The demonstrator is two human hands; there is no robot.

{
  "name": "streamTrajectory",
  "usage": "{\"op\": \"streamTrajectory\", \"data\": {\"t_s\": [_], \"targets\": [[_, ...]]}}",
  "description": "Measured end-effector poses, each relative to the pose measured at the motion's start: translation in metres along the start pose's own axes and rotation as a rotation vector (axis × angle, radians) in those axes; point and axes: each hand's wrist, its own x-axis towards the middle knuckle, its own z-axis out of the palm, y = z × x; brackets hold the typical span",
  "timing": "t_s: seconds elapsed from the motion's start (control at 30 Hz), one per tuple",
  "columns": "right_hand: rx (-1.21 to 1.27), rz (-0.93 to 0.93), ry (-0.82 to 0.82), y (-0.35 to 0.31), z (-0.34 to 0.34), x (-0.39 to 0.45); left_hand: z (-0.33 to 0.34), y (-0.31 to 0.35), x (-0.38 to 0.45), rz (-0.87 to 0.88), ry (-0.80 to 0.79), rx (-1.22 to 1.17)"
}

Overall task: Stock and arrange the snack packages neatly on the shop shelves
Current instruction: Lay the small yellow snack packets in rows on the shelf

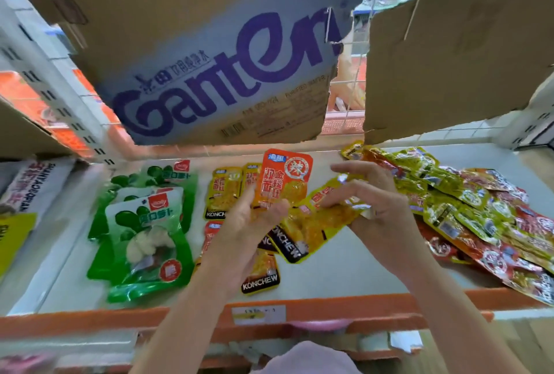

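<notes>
Left hand (248, 223) pinches glossy orange packet (283, 178), upright. Right hand (368, 196) grips crinkly yellow packet (323, 217), tilted, over shelf (344, 271). Beneath: flat Konchew sachets (260, 276). Left: shiny green pouches (144, 232), stacked. Right: loose foil heap (467, 205). Above: torn cardboard (215, 55).

A shop: a white shelf (299, 280) with an orange edge and price label (259, 315) at 6 o'clock, stocked with snack packages (144, 223).
</notes>
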Motion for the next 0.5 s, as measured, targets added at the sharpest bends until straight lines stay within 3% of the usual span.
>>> {"op": "streamTrajectory", "data": {"t_s": [0.07,0.13,0.23,0.3,0.4,0.5], "targets": [[0.048,0.043,0.027,-0.002,0.007,0.003,-0.002,-0.003,-0.003,0.062,-0.032,0.02],[0.251,0.186,0.076,-0.003,0.016,0.006,-0.004,-0.005,-0.006,0.113,0.003,-0.018],[0.557,0.446,0.148,-0.005,0.026,0.008,-0.007,-0.006,-0.006,0.175,0.14,-0.023],[0.708,0.508,0.101,-0.005,0.033,0.004,-0.009,-0.007,-0.006,0.209,0.244,0.012],[0.685,0.468,-0.073,-0.012,0.048,-0.005,-0.011,-0.011,-0.008,0.213,0.294,0.154],[0.596,0.509,-0.045,-0.01,0.067,-0.011,-0.017,-0.022,-0.008,0.201,0.241,0.335]]}}
